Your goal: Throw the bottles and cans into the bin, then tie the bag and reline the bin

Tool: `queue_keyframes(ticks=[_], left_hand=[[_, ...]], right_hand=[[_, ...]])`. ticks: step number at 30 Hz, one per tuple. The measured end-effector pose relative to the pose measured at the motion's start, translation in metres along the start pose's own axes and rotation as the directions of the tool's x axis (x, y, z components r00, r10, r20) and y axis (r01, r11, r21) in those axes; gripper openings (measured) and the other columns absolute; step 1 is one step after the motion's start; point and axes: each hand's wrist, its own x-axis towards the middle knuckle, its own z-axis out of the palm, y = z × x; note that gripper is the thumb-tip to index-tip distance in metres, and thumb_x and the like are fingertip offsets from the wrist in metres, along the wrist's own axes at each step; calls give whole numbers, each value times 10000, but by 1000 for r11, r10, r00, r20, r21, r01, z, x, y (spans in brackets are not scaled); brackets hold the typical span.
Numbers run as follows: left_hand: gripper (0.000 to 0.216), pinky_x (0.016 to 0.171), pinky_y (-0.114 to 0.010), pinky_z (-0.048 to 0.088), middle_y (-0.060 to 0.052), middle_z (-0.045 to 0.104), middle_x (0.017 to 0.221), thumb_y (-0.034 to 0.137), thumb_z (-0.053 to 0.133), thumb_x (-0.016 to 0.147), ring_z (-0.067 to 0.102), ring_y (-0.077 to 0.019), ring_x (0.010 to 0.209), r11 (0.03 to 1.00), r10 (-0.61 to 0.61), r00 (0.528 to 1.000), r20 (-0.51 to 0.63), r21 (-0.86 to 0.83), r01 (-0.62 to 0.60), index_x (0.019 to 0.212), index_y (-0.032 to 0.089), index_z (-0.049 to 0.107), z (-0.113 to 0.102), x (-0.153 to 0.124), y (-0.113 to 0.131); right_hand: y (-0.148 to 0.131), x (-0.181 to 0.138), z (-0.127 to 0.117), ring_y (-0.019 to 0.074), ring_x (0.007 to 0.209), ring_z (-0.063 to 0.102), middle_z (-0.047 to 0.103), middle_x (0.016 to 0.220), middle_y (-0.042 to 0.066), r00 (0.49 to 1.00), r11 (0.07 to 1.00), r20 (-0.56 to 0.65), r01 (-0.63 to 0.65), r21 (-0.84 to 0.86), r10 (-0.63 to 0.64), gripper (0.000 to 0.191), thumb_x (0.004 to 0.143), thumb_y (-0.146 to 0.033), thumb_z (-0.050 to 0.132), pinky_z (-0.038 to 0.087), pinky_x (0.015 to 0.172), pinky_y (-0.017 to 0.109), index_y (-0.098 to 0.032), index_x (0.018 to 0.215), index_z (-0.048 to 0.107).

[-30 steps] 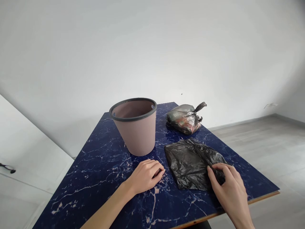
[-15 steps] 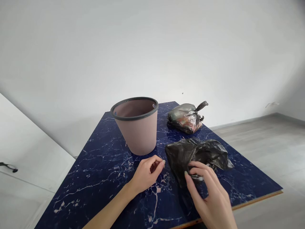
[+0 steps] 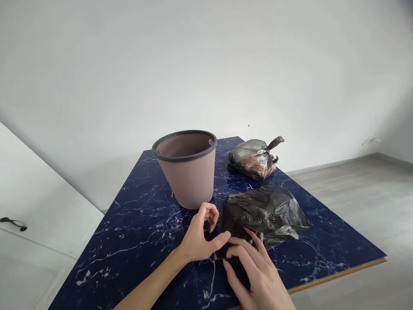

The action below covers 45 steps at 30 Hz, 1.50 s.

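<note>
A crumpled black plastic bag [image 3: 266, 211] lies on the table in front of me. My right hand [image 3: 256, 269] is at its near left corner, with thumb and forefinger pinched on the bag's edge. Close beside it, my left hand [image 3: 201, 237] has curled fingers and the thumb held apart, with nothing between them. Its thumb tip is near the right fingers; I cannot tell whether it touches the bag. Just beyond my left hand stands an upright pinkish trash bin [image 3: 190, 181] with a dark grey rim and no liner visible.
A knotted, filled black plastic bag [image 3: 253, 159] sits at the far right of the blue marbled table [image 3: 129, 241]. The white wall [image 3: 193, 64] rises behind. At left is a white cabinet door with a black handle [image 3: 13, 224].
My right hand has moved left to the bag's near corner and pinched it. My left hand's thumb and fingers have spread apart. The bag now lies flatter and more spread.
</note>
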Motion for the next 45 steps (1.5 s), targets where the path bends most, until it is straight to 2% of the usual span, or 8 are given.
queue_keyframes(ticks=[6, 11, 16, 20, 27, 34, 40, 45], left_hand=[[454, 753, -338, 469, -6, 491, 1025, 278, 768, 871, 481, -157, 793, 996, 69, 998, -4, 58, -69, 1218, 266, 476, 2, 1, 3], [418, 759, -348, 470, -21, 528, 1019, 260, 795, 826, 493, -171, 798, 991, 104, 995, 11, 85, -104, 1189, 251, 589, 1, 1, 5], [184, 746, -334, 485, -43, 573, 1002, 240, 796, 881, 524, -172, 800, 989, 104, 994, 8, 109, -105, 1047, 234, 716, 3, 2, 5], [30, 709, -313, 484, -42, 593, 963, 221, 743, 936, 530, -155, 753, 990, 93, 995, -21, 113, -90, 929, 218, 713, 5, 3, 4], [176, 696, -301, 477, -24, 594, 880, 304, 648, 1036, 532, -155, 727, 994, 59, 991, -117, 102, -48, 886, 215, 625, 3, 6, 3], [279, 749, -292, 490, -4, 583, 863, 467, 560, 1103, 583, -168, 789, 996, -63, 963, -261, 46, 78, 958, 229, 573, 3, 7, -2], [304, 756, -290, 480, 0, 597, 873, 514, 540, 1106, 594, -176, 808, 988, -149, 932, -332, -6, 156, 988, 236, 565, 2, 8, -3], [354, 691, -286, 452, 13, 544, 813, 571, 531, 1098, 537, -171, 728, 983, -181, 915, -361, -28, 184, 964, 245, 561, 0, 8, -3]], right_hand=[[-5, -6, 10, 241, 858, 763, 735, 989, 70, 998, 997, 28, -66, 50, 65, 153, 1046, -151, 479, 591, 768, 364, -266, 1045, 579], [-3, -9, 12, 244, 849, 772, 730, 967, 64, 997, 995, 36, -64, 79, 62, 163, 1037, -141, 482, 593, 736, 343, -262, 1075, 584], [-4, -5, 8, 223, 789, 741, 690, 927, 45, 995, 995, 77, -76, 71, 71, 155, 1037, -153, 462, 589, 689, 321, -270, 1007, 559], [-3, -6, 9, 251, 914, 765, 725, 1057, 85, 993, 995, 85, -82, 52, 78, 149, 1066, -197, 442, 625, 735, 344, -273, 1023, 563], [0, -10, 12, 298, 1071, 799, 775, 1165, 105, 993, 995, 81, -92, 25, 90, 147, 1088, -225, 470, 659, 812, 407, -290, 1091, 602], [-4, -4, 4, 282, 1098, 783, 765, 1189, 86, 996, 995, 19, -86, 41, 85, 197, 1075, -182, 500, 582, 1111, 583, -286, 1229, 567], [-4, -3, -5, 305, 1146, 784, 781, 1214, 86, 998, 999, 29, -48, -4, 48, 324, 1065, -179, 522, 636, 1039, 533, -280, 1373, 535], [-8, -7, -2, 316, 1186, 767, 774, 1243, 86, 993, 993, -3, -122, -12, 122, 355, 1078, -212, 506, 634, 1020, 513, -289, 1422, 547]])
